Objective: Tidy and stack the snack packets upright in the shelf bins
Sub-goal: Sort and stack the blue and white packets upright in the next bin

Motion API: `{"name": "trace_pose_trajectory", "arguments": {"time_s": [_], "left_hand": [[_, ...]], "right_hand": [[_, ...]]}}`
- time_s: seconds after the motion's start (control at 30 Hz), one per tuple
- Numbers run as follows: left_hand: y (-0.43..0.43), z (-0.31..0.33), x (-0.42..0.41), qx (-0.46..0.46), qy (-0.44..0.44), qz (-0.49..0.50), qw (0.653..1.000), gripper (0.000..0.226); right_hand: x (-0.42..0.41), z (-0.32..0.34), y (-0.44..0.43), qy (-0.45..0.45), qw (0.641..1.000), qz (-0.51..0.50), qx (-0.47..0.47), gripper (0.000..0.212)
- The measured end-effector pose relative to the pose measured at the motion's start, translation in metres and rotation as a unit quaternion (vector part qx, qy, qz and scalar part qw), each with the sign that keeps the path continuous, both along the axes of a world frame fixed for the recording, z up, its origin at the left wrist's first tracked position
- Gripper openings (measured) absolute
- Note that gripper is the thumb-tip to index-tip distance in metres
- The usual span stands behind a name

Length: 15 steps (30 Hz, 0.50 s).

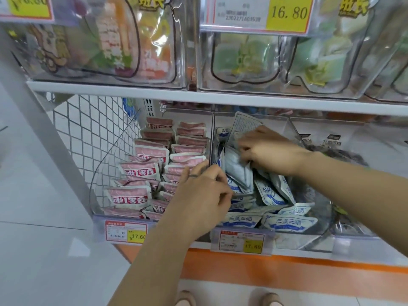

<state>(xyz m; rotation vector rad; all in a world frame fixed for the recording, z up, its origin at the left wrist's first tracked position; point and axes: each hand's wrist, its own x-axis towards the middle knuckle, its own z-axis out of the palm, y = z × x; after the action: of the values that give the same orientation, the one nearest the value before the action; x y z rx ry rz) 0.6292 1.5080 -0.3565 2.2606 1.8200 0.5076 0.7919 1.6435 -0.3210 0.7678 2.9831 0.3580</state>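
Note:
Blue-and-white snack packets (270,195) lie jumbled in the middle clear bin (298,237) on the lower shelf. My right hand (269,151) reaches into the back of that bin, its fingers curled round several upright packets (238,171); one packet (245,124) sticks up behind it. My left hand (205,195) is at the bin's left wall, fingers curled onto the packets at the front left. Pink packets (141,173) stand in rows in the left bin (97,213).
A third bin (344,228) to the right holds dark packets. The upper shelf (154,96) carries clear bins of larger bags with yellow price tags (289,14). A wire mesh panel (88,133) closes the shelf's left end. An orange base (287,270) runs below.

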Motion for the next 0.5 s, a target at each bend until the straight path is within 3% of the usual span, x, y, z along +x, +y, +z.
{"name": "trace_pose_trajectory", "arguments": {"time_s": [0.07, 0.17, 0.27, 0.33, 0.5], "left_hand": [[0.000, 0.000, 0.000, -0.005, 0.005, -0.002, 1.000, 0.027], [-0.001, 0.000, 0.000, -0.008, 0.010, 0.001, 1.000, 0.028], [-0.002, 0.001, 0.001, -0.009, 0.014, 0.005, 1.000, 0.028], [-0.002, 0.002, 0.002, -0.010, 0.014, 0.008, 1.000, 0.028], [-0.001, -0.001, 0.002, -0.009, 0.017, 0.011, 1.000, 0.028]], "right_hand": [[0.017, 0.003, 0.004, 0.032, 0.999, -0.003, 0.003, 0.013], [0.032, 0.006, -0.003, 0.136, 0.988, -0.034, -0.071, 0.011], [0.036, 0.016, -0.020, 0.233, 0.953, -0.096, -0.167, 0.006], [0.037, 0.020, -0.028, 0.281, 0.926, -0.133, -0.214, 0.016], [0.033, 0.015, -0.032, 0.250, 0.925, -0.157, -0.239, 0.007]]}}
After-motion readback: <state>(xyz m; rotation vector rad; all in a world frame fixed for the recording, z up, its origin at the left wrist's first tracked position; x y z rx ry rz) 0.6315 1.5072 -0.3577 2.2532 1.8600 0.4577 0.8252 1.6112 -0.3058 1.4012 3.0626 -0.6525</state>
